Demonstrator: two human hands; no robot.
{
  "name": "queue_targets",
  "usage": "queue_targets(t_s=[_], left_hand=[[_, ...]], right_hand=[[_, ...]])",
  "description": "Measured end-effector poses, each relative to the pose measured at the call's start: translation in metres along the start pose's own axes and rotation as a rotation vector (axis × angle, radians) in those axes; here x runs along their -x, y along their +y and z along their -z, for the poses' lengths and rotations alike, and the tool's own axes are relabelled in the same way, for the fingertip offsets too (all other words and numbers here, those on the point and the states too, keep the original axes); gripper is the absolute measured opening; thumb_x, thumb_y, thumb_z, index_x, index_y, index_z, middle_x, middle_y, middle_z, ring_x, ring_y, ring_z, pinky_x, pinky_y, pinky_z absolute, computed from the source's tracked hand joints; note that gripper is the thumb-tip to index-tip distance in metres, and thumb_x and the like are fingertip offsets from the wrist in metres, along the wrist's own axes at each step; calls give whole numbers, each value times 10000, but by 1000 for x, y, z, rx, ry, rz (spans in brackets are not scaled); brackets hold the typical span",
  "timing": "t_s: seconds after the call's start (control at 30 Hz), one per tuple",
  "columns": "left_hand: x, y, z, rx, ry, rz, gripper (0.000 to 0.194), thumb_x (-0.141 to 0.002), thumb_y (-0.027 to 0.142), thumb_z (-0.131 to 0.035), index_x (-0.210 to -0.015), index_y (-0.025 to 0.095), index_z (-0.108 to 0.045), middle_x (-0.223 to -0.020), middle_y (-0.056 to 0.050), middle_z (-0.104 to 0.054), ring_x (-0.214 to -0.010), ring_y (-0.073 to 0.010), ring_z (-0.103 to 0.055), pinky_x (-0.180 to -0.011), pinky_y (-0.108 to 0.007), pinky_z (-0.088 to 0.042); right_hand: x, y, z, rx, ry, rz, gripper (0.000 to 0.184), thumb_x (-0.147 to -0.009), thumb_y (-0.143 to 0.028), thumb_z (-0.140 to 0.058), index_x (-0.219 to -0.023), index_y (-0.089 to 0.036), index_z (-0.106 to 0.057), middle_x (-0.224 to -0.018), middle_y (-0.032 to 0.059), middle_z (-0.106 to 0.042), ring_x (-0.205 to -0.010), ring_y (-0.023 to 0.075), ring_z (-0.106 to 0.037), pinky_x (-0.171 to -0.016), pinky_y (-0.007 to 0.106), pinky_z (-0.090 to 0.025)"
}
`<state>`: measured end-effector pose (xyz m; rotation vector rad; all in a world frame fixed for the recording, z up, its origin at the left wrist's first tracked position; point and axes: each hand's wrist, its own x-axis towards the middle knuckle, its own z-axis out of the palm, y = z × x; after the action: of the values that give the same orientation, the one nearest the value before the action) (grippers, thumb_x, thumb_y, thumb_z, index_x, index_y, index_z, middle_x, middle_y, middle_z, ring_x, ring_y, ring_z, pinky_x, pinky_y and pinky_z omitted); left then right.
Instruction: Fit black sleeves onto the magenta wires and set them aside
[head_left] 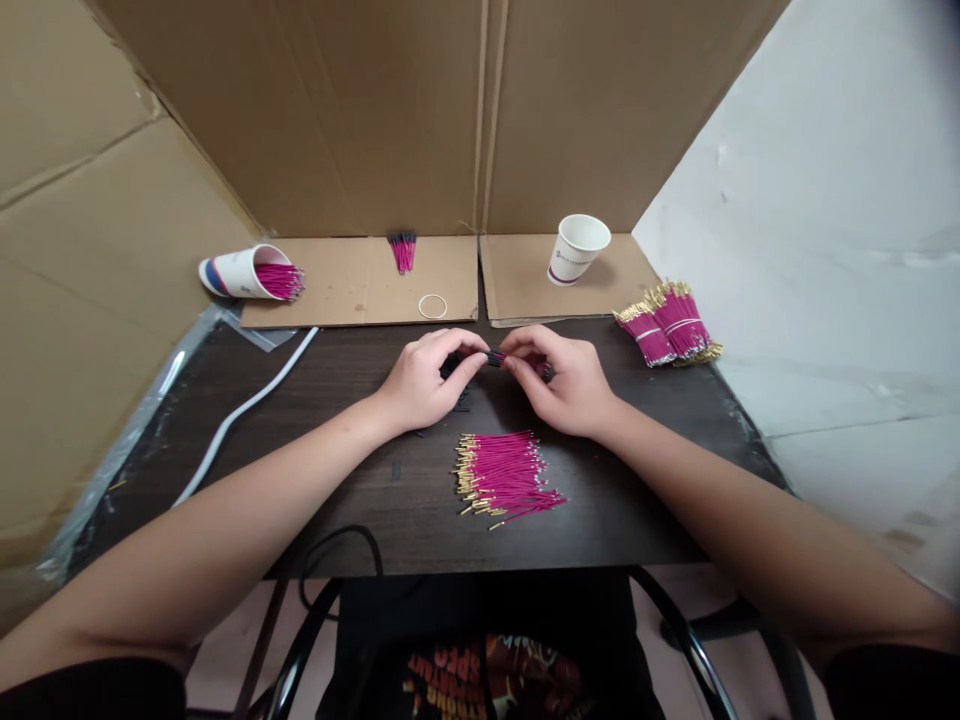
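Note:
Over the middle of the dark table, my left hand [433, 378] and my right hand [561, 382] meet fingertip to fingertip. Both are pinched on a small bundle of magenta wires with black sleeves [496, 358]; the fingers partly cover it. Small black tube pieces [463, 398] lie on the table beside and beneath my left hand. Closer to me is a loose spread of magenta wires [506, 472], with gold-coloured terminals on the left and bare silvery ends on the right.
A paper cup [238, 273] filled with magenta wires lies on its side at left. A white cup [576, 250] stands upright on cardboard. Banded wire bundles [669, 325] rest at right. A black-tipped bunch [403, 253] and a rubber band [433, 306] lie behind. A white cable [247, 405] crosses the left.

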<state>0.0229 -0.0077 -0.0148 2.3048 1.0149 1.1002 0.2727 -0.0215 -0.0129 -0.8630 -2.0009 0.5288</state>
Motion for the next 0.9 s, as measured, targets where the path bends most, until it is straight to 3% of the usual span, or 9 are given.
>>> queue_targets(t_s=[0.2,0.4,0.53,0.7,0.9], left_hand=[[0,2,3,-40,68,11,267,-1022,286,-742,-1269,207,-679,-1188,-82,-792,-1089,-257,-754,-1031,-439,-616],[-3,-1,5,-258,107,99,197,-936,154,-694,-1121,219,-684,-1209,-100,-729,-1235,-335,-650,-1161,-563,-526],[-2,-6,2,-307,91,156,173,-929,159,-726,-1090,222,-717,-1277,-119,-685,-1305,-361,-584,-1202,-603,-493],[1,-7,1,-311,67,130,154,-917,174,-772,-1064,217,-753,-1317,-127,-661,-1333,-366,-568,-1217,-616,-484],[2,-6,1,-320,31,131,106,-916,186,-789,-1012,227,-771,-1353,-120,-682,-1354,-380,-558,-1207,-646,-482]], right_hand=[[-1,2,1,35,-29,15,116,-1064,-183,-661,-1166,-229,-692,-937,15,-807,-766,168,-723,-726,306,-561],[-2,6,7,196,-152,29,132,-1010,-148,-681,-1108,-235,-702,-933,44,-777,-834,220,-705,-767,348,-547],[-2,10,9,290,-205,50,131,-1011,-155,-697,-1117,-233,-698,-978,70,-786,-895,256,-689,-802,380,-534],[-4,13,9,307,-233,79,164,-976,-109,-703,-1095,-220,-686,-975,68,-783,-903,264,-670,-845,402,-517],[-5,12,8,316,-195,80,152,-972,-94,-689,-1079,-202,-688,-894,49,-698,-856,244,-634,-806,378,-488]])
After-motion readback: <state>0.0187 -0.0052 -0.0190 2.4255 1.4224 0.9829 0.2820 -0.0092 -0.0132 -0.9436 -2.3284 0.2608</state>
